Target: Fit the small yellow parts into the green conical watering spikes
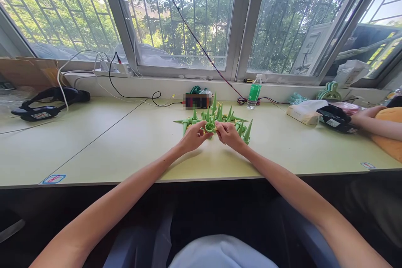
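My left hand (194, 137) grips a small green plastic cone-like piece (210, 127), its round hollow end turned toward me. On the other side of that piece, my right hand (228, 132) is closed in a pinch at its rim, by a small yellowish bit too tiny to make out. Just beyond both hands lie several green pointed cone pieces (214, 104), some upright and some on their sides, with yellowish bits among them. My fingers hide part of the held piece and of the pile.
Behind the pile sit a blurred-out box (197, 101) and a green-labelled bottle (254, 92). A black headset (50, 104) with cables lies at left. At right are a tissue pack (305, 112), another black device (336, 118) and another person's arm (369, 119). The table's front edge (201, 180) runs below my forearms.
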### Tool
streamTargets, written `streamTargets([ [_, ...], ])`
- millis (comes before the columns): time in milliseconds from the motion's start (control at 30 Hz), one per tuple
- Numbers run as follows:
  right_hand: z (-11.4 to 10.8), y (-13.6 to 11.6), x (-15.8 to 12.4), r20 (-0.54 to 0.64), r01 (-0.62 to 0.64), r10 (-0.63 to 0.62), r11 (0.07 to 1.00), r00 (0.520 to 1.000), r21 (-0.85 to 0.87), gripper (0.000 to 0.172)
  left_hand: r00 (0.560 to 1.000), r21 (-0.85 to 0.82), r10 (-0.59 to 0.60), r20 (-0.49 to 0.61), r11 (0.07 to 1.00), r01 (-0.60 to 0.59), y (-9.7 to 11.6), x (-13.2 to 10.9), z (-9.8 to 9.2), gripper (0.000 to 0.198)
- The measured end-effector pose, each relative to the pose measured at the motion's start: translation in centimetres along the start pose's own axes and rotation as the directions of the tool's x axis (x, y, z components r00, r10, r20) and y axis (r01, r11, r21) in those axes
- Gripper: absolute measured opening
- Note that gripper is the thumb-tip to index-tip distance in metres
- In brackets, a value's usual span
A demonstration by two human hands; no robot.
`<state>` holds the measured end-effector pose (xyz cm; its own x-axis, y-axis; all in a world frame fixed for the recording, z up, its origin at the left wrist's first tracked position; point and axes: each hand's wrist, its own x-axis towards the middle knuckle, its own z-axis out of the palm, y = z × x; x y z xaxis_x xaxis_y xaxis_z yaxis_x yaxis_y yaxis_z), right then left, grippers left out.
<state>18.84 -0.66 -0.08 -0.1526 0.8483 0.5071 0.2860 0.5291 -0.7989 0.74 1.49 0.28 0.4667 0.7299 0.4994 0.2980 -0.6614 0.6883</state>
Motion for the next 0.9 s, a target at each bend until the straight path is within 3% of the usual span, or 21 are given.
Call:
streamTargets([
  [133, -0.1, 0.1, 0.1, -0.108, 0.043, -0.048, 0.998, 0.993, -0.056, 0.063, 0.998, -0.122, -0.069, -0.007, 0.99, 0.068, 0.1, 0.2, -0.2, 0.042],
  [300, -0.3, -0.1, -0.1, -0.144, 0.114, -0.137, 0.981, 0.98, -0.159, 0.062, 0.944, -0.365, -0.246, 0.222, 0.876, 0.314, 0.7, 0.3, -0.5, 0.058],
  [433, -0.3, -0.3, -0.2, -0.1, 0.184, -0.214, 0.951, 0.972, -0.248, 0.062, 0.903, -0.47, -0.281, 0.326, 0.78, 0.413, 1.2, 0.3, -0.7, 0.065],
  [533, -0.2, -0.2, -0.2, -0.066, 0.209, -0.235, 0.938, 0.97, -0.277, 0.062, 0.883, -0.501, -0.246, 0.401, 0.748, 0.436, 1.1, 0.2, -0.9, 0.06],
  [700, -0.2, 0.1, -0.2, -0.06, 0.213, -0.24, 0.933, 0.969, -0.29, 0.061, 0.879, -0.519, -0.227, 0.42, 0.734, 0.437, 0.6, 0.0, -0.9, 0.05],
  [900, -0.2, 0.2, -0.1, -0.07, 0.198, -0.226, 0.94, 0.972, -0.278, 0.059, 0.916, -0.486, -0.17, 0.363, 0.805, 0.342, 0.4, -0.2, -0.8, 0.042],
])
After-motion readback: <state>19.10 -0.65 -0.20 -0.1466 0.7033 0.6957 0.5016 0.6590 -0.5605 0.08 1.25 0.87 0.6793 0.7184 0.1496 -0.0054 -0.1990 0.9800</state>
